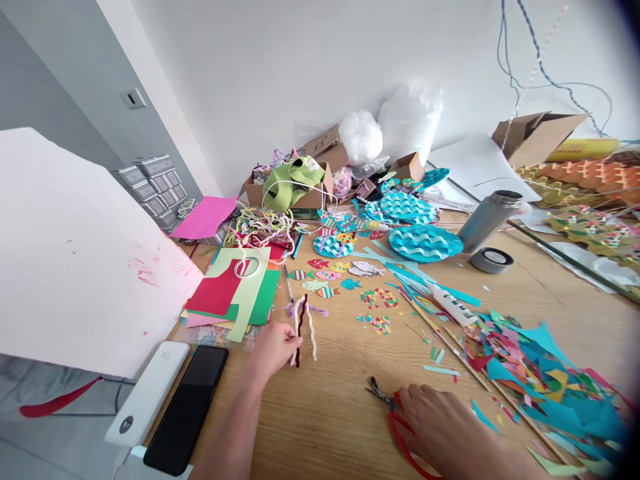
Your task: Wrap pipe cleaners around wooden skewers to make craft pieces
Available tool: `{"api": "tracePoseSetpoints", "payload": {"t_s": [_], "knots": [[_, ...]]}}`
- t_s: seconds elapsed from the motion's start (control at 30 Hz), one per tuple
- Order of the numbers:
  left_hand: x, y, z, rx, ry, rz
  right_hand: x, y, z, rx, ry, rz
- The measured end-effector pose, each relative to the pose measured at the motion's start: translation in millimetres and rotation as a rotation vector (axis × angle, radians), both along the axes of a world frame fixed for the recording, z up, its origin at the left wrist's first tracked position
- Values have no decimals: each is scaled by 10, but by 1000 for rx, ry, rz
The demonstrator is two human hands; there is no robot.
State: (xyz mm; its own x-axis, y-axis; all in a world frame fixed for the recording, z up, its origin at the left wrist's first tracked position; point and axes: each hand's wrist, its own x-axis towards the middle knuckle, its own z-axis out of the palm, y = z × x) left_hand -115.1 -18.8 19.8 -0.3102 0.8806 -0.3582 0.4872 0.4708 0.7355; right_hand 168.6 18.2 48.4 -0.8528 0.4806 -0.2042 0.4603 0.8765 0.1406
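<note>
My left hand (pixel 274 348) pinches several short strands of yarn just above the table. A dark brown strand (pixel 301 320) and a white strand (pixel 312 333) show at its fingertips; the white one bends over at the top and hangs down on the right. On the table to the right, my right hand (pixel 440 421) is closed over the red-handled scissors (pixel 400 430), blades pointing left and away from me. Part of the handles is hidden under the fingers. Beyond the yarn lie paper fish (pixel 327 274) in several colours and small piles of paper dots (pixel 379 298).
Coloured paper sheets (pixel 260 293) and a yarn tangle (pixel 265 227) lie left. A black phone (pixel 187 407) rests near the left edge. Blue paper scraps (pixel 540 400), a glue tube (pixel 453 305) and thin sticks (pixel 450 340) are right. A grey flask (pixel 490 220) stands farther back.
</note>
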Motion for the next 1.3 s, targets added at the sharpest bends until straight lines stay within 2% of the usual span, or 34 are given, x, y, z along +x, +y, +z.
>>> {"api": "tracePoseSetpoints", "payload": {"t_s": [0.1, 0.4, 0.5, 0.57, 0.67, 0.73, 0.8, 0.9, 1.03, 1.1, 1.3], "knots": [[44, -17, -41, -12, 48, 27, -36, -27, -24, 14, -66, -16], [102, 4, -45, -17, 156, 51, 30, -93, -334, -14, -117, 57], [121, -9, -51, -8, 203, 46, 53, -111, -317, 2, -101, 46], [133, -13, -46, -1, 241, 56, 23, -80, -231, -4, -81, 22], [151, -14, -28, 16, 388, 69, -159, 57, -12, -51, -7, -64], [163, -18, -10, 32, 560, 55, -386, 204, 117, -92, 108, -140], [176, -24, 11, 48, 694, 45, -665, 373, 163, -126, 226, -184], [194, -30, 31, 164, 722, 49, -1069, 604, 71, -163, 294, -140], [209, -5, -23, 467, 751, -90, -1387, 788, -101, -157, 312, -72], [210, 20, -90, 490, 776, -154, -1450, 832, -130, -136, 329, -55], [232, 52, -277, 426, 823, -240, -1503, 847, -87, -64, 385, -58]]}}
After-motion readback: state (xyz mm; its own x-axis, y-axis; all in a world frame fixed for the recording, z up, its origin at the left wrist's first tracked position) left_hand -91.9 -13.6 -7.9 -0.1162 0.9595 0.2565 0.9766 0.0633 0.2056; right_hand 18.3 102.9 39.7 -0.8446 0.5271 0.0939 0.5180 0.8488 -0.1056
